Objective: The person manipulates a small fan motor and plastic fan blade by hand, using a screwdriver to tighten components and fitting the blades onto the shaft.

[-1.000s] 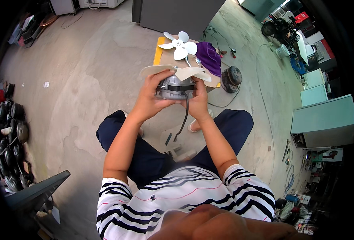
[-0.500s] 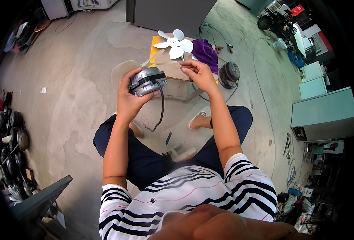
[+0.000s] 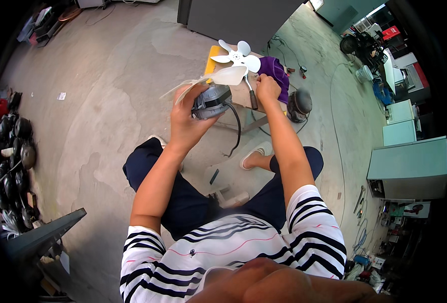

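My left hand (image 3: 185, 123) is closed round a silver fan motor (image 3: 208, 103) with a black band, a translucent white blade (image 3: 228, 76) mounted on it and a black cord (image 3: 237, 129) hanging below. My right hand (image 3: 268, 92) has its fingertips curled together over the board of a low stand (image 3: 236, 98), at the edge of a purple cloth (image 3: 279, 73); what they hold, if anything, is hidden. Just left of that hand lies a tool with a dark handle (image 3: 253, 98). A five-blade white fan (image 3: 236, 56) lies at the board's far end, beside its yellow edge (image 3: 212, 63).
A dark round unit (image 3: 299, 108) stands right of the board, with wires on the floor. A grey cabinet (image 3: 233, 22) stands beyond. Black units are piled (image 3: 19, 151) at the left, a grey metal edge (image 3: 46, 227) juts in lower left, and pale green cabinets (image 3: 405, 159) line the right.
My right hand has let go of the motor and moved up and right onto the board by the cloth. The motor, now in my left hand alone, swung left and has come back rightward.
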{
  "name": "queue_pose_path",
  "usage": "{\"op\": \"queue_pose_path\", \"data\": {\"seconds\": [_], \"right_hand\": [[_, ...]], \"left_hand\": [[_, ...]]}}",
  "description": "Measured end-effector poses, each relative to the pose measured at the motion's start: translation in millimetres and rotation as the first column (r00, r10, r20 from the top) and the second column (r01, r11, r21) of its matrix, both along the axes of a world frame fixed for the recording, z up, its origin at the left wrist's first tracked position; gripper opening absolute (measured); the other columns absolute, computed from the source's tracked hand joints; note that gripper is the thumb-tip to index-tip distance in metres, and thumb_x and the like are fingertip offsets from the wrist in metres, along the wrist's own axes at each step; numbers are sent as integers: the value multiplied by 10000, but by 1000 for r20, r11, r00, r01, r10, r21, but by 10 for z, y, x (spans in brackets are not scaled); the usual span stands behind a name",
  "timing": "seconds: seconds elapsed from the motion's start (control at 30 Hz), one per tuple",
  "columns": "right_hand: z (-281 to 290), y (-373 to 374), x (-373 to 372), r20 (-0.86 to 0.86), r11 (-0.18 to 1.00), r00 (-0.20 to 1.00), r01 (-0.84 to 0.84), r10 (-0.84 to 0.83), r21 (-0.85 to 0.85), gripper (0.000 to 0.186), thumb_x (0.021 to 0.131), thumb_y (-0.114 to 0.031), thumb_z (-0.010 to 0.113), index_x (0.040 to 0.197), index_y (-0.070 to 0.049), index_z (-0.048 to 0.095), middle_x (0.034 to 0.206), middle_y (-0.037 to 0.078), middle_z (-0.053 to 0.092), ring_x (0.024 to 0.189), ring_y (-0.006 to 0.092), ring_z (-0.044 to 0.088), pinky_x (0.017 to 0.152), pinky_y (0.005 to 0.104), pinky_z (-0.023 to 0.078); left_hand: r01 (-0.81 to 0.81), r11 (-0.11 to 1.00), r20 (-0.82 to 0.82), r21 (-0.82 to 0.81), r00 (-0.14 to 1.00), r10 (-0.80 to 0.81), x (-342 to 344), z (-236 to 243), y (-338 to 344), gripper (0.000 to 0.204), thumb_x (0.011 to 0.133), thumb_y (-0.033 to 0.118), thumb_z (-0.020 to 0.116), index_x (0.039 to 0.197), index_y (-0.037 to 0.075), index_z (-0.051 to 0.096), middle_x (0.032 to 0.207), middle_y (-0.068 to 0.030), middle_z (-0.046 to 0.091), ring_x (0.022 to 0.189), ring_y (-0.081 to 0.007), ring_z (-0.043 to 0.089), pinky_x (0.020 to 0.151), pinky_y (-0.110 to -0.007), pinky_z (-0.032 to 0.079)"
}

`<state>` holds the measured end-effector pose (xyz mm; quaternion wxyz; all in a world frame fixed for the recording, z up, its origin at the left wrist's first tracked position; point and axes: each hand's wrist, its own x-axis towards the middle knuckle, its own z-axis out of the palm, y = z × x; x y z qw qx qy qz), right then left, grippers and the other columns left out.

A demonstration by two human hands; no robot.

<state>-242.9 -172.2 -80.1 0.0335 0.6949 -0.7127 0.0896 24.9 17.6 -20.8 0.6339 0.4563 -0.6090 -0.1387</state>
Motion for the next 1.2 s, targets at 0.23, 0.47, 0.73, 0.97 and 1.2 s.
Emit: {"op": "queue_pose_path", "data": {"seconds": [0.23, 0.47, 0.73, 0.97, 1.2], "right_hand": [[228, 345, -39, 398, 894, 893, -10, 209, -447, 149, 984, -179, 611, 1078, -96, 692, 1061, 168, 651, 1024, 378, 628, 885, 468, 504], [1526, 1355, 406, 845, 844, 23, -57, 534, -533, 177, 1034, -80, 636, 1184, 11, 650, 1086, 63, 692, 978, 120, 695, 835, 248, 548], [1881, 1646, 837, 483, 638, 417, -494, 770, -591, 151, 870, 11, 782, 1015, -1, 743, 1028, 80, 743, 961, 155, 693, 829, 275, 537], [1945, 1667, 849, 337, 671, 584, -584, 738, -458, 157, 800, -169, 849, 931, -116, 780, 861, -30, 725, 796, 132, 584, 891, 330, 362], [1990, 1624, 846, 265, 609, 552, -665, 790, -432, 143, 794, -164, 851, 912, -116, 786, 809, -38, 704, 746, 119, 576, 872, 319, 355]], "left_hand": [[-100, 973, 190, -206, 972, 140, -11, -13, -12, 698, 647, 48, 931, 1284, 46, 646, 1293, -111, 596, 1208, -313, 609, 947, -373, 568], [-102, 974, 210, -201, 967, 144, -35, -52, -50, 673, 653, 21, 908, 1280, 54, 668, 1311, -111, 572, 1218, -308, 599, 947, -376, 567], [-80, 971, 191, -225, 974, 125, -72, -19, -53, 666, 649, 36, 910, 1269, 87, 671, 1303, -101, 591, 1190, -323, 609, 963, -396, 546], [-69, 974, 195, -218, 974, 113, -71, -74, -46, 699, 635, 41, 904, 1287, 94, 659, 1335, -85, 569, 1202, -326, 579, 1001, -401, 515], [-52, 973, 204, -226, 974, 100, -67, -54, -28, 671, 634, 48, 907, 1262, 88, 675, 1327, -85, 560, 1196, -331, 577, 994, -405, 521]]}}
